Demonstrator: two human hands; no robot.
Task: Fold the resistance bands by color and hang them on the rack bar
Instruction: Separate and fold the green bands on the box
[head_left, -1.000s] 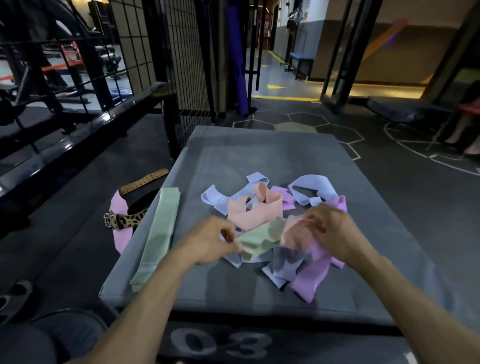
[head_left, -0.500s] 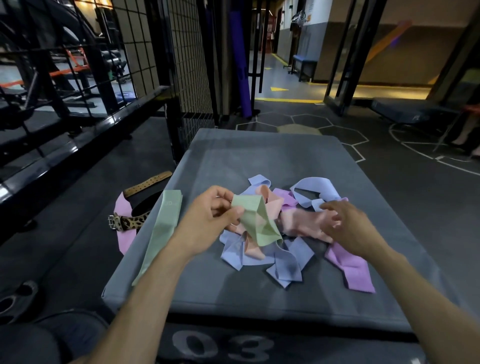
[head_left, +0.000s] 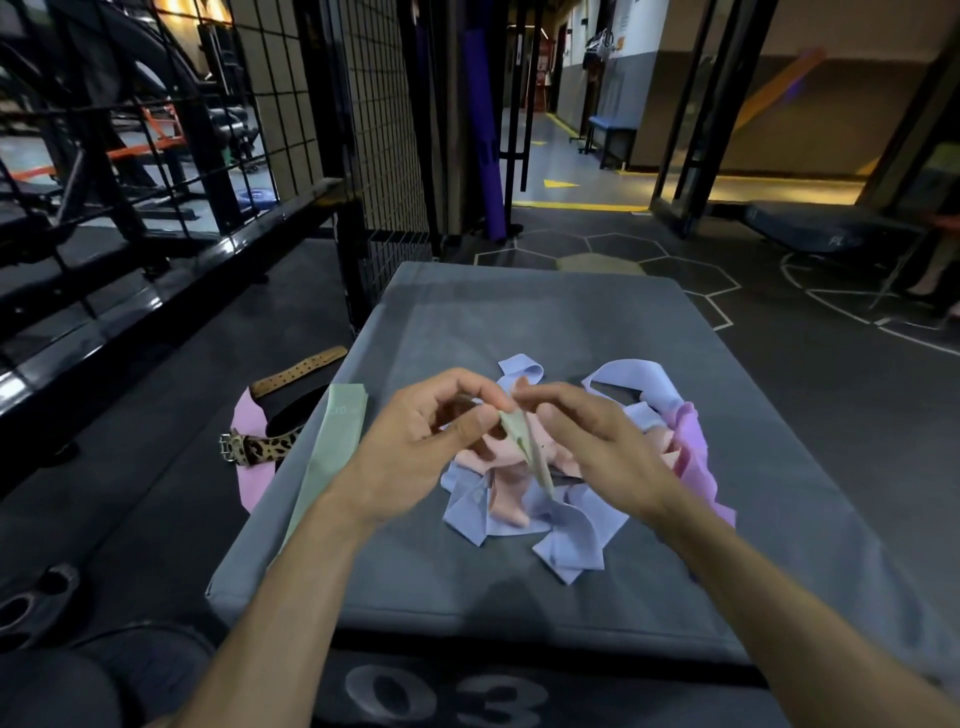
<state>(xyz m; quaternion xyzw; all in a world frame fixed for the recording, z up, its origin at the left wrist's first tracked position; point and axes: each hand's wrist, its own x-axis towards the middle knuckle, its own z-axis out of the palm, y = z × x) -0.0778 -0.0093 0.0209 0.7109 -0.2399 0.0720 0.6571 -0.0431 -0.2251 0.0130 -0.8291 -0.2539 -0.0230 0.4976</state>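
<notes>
A pale green resistance band (head_left: 525, 441) hangs edge-on between my hands above the pile. My left hand (head_left: 421, 441) pinches its top with thumb and fingers. My right hand (head_left: 587, 441) pinches the same band from the right side. Below lies a tangled pile of blue bands (head_left: 571, 535), peach bands (head_left: 498, 462) and purple bands (head_left: 696, 457) on the grey padded box (head_left: 519, 322). A second green band (head_left: 332, 447) lies flat and folded along the box's left edge. The black rack bar (head_left: 156, 306) runs along the left.
A leopard-print belt (head_left: 260, 447), a tan belt (head_left: 298, 371) and a pink band (head_left: 249, 457) lie on the floor left of the box. Black weight plates (head_left: 31, 608) sit at lower left. A wire grid panel (head_left: 384, 156) stands behind the box.
My right hand left the pile and came up to the green band. Both hands now hold it together, higher above the pile, and it has turned edge-on.
</notes>
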